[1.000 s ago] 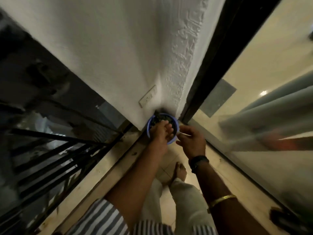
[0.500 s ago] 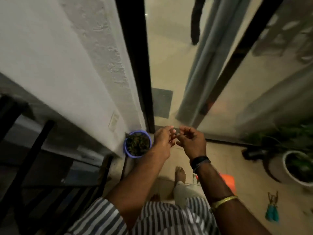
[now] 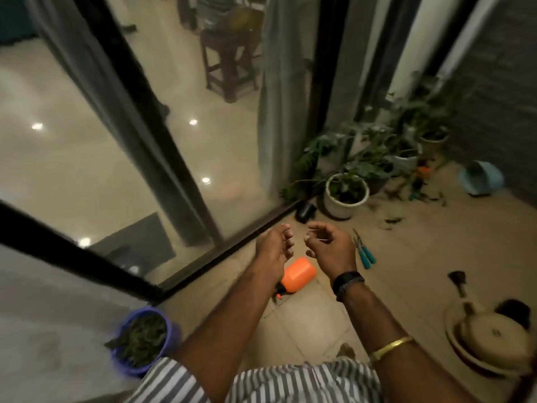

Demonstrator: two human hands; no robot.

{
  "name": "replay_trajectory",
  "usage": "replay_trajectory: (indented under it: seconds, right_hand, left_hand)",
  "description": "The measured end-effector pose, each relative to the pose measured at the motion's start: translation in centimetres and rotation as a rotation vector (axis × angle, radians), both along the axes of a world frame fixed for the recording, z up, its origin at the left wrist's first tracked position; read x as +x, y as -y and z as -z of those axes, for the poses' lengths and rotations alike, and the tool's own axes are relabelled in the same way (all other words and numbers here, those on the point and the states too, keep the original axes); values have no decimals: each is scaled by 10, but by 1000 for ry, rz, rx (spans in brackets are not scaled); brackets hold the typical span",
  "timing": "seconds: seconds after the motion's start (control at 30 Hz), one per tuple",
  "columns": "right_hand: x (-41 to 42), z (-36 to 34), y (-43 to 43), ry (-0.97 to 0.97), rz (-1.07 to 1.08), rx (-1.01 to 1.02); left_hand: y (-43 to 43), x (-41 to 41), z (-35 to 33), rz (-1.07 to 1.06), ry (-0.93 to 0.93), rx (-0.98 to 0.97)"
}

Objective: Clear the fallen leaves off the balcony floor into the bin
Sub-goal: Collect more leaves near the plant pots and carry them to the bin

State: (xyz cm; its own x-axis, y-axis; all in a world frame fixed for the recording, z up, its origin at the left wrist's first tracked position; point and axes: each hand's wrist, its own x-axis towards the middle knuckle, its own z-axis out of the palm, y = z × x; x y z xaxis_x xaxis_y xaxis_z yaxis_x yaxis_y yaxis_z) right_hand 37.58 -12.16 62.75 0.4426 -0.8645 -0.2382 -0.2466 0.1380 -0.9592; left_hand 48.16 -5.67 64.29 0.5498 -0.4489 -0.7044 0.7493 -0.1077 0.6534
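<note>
The balcony floor runs ahead, with fallen leaves scattered well away near the white pot, while the bin, already holding leaves, sits low on the left beside the person. Both hands, left hand and right hand, hang loosely curled and empty over the tiles. The next trip probably goes best by gathering a full two-handed scoop by the pot.
</note>
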Motion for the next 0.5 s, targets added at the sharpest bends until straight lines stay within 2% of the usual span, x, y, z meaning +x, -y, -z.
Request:
replay_trajectory:
  seconds: [0.27,0.5]
  right_hand:
    - [-153,13,148,-104,260,-51]
    - [-248,13,283,-106,518,-38]
  left_hand:
    - [178,-142,13,371,-41,-22]
    - [326,-229,21,556,-99,5]
